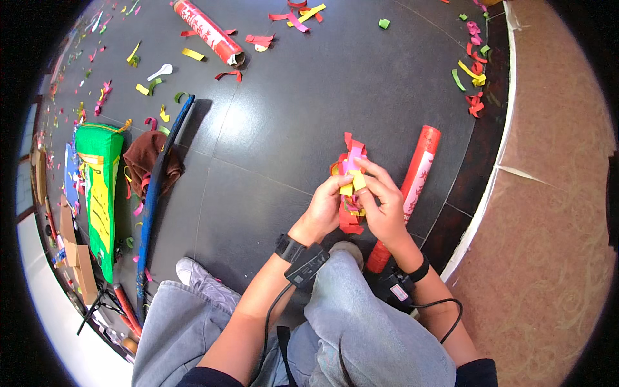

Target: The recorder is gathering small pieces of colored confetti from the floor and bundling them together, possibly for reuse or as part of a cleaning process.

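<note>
Both of my hands meet over the floor around a bunch of paper confetti strips (352, 225) in red, pink and yellow. My left hand (325, 205) grips the bunch, its thumb pressed along a yellow strip. The fingers of my right hand (385, 200) pinch a yellow paper strip (359, 179) at the top of the bunch. A red cardboard confetti tube (420, 169), printed with writing, lies beside and partly under my right hand and forearm. My palms hide part of the bunch.
Another confetti tube (208, 31), torn at one end, lies ahead. To the left are a blue curved strip (157, 179), a brown cloth (142, 152), a green-and-yellow bag (99, 193) and a white plastic spoon (161, 72). Confetti litters the dark tiled floor (275, 130); a brown patterned wall (546, 203) stands right.
</note>
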`<state>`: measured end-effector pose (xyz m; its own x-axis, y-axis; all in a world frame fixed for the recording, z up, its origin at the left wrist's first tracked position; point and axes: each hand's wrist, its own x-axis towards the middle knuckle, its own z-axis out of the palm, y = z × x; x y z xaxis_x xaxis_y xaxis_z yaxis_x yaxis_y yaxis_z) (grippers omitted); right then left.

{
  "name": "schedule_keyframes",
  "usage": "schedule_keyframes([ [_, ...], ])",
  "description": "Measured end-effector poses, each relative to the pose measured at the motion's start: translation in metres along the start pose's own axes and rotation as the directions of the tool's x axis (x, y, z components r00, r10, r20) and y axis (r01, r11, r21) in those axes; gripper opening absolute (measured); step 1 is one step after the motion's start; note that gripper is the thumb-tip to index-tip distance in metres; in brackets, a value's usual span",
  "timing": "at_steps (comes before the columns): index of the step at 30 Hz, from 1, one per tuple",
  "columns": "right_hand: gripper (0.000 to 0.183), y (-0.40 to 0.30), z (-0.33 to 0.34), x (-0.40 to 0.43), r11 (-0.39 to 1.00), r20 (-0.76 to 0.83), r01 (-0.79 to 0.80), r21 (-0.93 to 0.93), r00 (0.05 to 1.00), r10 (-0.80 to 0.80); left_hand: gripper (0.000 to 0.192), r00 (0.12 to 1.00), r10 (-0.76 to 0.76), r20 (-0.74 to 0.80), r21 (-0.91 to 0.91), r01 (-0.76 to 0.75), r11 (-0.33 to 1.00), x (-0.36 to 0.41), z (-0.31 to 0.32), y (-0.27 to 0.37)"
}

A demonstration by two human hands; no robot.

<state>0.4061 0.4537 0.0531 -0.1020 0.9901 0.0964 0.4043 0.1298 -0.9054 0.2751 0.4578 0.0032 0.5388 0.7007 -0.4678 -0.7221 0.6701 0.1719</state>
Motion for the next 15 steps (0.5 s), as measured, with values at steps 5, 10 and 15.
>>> schedule_keyframes([
  [5,0.022,0.004,-0.007,0.003,0.800,0.103,-0.319,0.508,0.945,0.311,0.036,0.992,-0.003,0.126,0.039,-0.002,0.999,-0.002,0.033,0.017],
  [10,0.023,0.013,-0.016,0.012,0.742,0.138,-0.357,0.567,0.930,0.341,0.025,0.994,-0.046,0.103,0.272,0.016,0.962,0.016,0.028,0.021],
  [15,0.023,0.019,-0.040,0.040,0.801,0.168,-0.347,0.488,0.938,0.304,0.018,0.991,-0.128,0.039,0.327,0.108,0.939,0.041,0.060,0.042],
])
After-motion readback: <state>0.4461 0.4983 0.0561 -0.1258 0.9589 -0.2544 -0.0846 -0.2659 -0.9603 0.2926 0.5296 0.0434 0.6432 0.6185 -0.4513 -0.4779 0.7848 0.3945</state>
